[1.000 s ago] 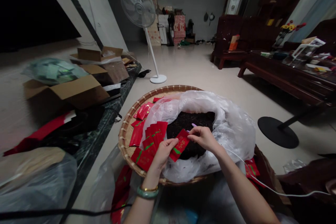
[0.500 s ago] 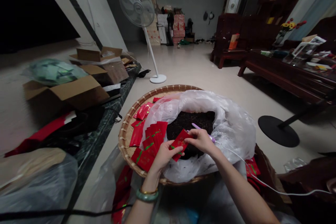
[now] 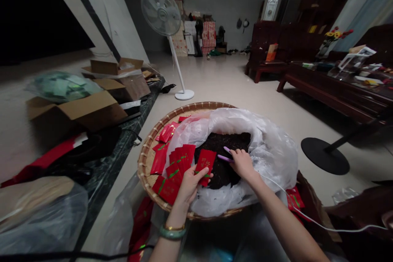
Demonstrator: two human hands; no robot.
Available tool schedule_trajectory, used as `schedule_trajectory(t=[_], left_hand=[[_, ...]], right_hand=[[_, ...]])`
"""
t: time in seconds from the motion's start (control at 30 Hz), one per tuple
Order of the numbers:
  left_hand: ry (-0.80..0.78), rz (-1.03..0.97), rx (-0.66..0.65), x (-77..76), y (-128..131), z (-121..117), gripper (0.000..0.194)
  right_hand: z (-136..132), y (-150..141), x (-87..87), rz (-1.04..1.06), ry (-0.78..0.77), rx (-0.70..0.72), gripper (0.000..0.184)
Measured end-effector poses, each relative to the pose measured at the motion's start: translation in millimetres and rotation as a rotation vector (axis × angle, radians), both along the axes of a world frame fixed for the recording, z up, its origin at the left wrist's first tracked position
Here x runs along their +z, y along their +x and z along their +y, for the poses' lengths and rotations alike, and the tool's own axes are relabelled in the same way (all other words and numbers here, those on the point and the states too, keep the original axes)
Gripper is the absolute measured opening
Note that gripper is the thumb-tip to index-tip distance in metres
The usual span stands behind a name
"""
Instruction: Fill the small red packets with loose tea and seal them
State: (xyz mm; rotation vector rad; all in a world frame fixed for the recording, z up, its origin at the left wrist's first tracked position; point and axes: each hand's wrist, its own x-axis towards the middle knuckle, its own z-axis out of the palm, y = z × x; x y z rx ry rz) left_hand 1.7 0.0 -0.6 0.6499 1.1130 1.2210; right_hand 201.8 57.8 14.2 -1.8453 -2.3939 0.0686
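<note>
My left hand (image 3: 190, 182) pinches a red packet (image 3: 205, 163) with gold print and a green band, held upright over the bag. Closed around a purple corded clamp, my right hand (image 3: 243, 164) is just right of the packet. The clamp (image 3: 225, 158) looks like a mini hair straightener; its two jaws stand apart and point left, and its grip is hidden in my palm. Beneath both hands, dark crumbly material (image 3: 229, 138) fills an open clear plastic bag (image 3: 272, 147). A fan of red packets (image 3: 181, 161) lies left of my left hand.
A round woven tray (image 3: 145, 147) carries the bag and more red packets (image 3: 159, 159). The white cord (image 3: 322, 223) trails off right. Open cardboard boxes (image 3: 89, 104) lie left, a white standing fan (image 3: 184, 95) ahead, a black round base (image 3: 324, 156) right.
My right hand has left the red packet and taken hold of the purple clamp. The packet, still in my left hand, has turned more upright.
</note>
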Motion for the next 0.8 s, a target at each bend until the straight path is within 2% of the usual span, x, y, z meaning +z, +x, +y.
schedule_trajectory(t=[0.1, 0.17, 0.27, 0.37, 0.43, 0.57, 0.7, 0.8], left_hand=[[-0.003, -0.013, -0.012, 0.9, 1.4, 0.8, 0.045], [-0.005, -0.016, 0.010, 2.5, 1.1, 1.2, 0.045], [-0.008, -0.006, 0.046, 3.6, -0.2, 1.4, 0.045], [0.013, 0.022, 0.045, 1.8, 0.5, 1.8, 0.044], [0.035, 0.061, 0.029, 0.3, 3.0, 2.3, 0.045], [0.064, 0.156, -0.053, 1.2, 10.5, 2.2, 0.046], [0.059, 0.189, -0.086, 4.4, 14.2, 1.2, 0.044], [0.055, 0.174, -0.089, 4.1, 13.3, 1.1, 0.044]], right_hand=[[2.7, -2.7, -7.4, -0.007, 0.010, -0.007, 0.045], [5.4, 0.1, -5.5, 0.094, 0.004, -0.015, 0.040], [7.0, 12.7, 9.1, 0.447, -0.085, 0.000, 0.041], [2.7, 24.6, 30.7, 0.858, -0.280, 0.061, 0.049], [-2.4, 25.7, 42.5, 0.975, -0.384, 0.111, 0.054], [-9.8, 12.8, 49.8, 0.962, -0.458, 0.157, 0.053], [-10.5, 1.2, 45.6, 0.908, -0.375, 0.181, 0.035], [-10.1, 1.1, 44.2, 0.880, -0.313, 0.202, 0.031]])
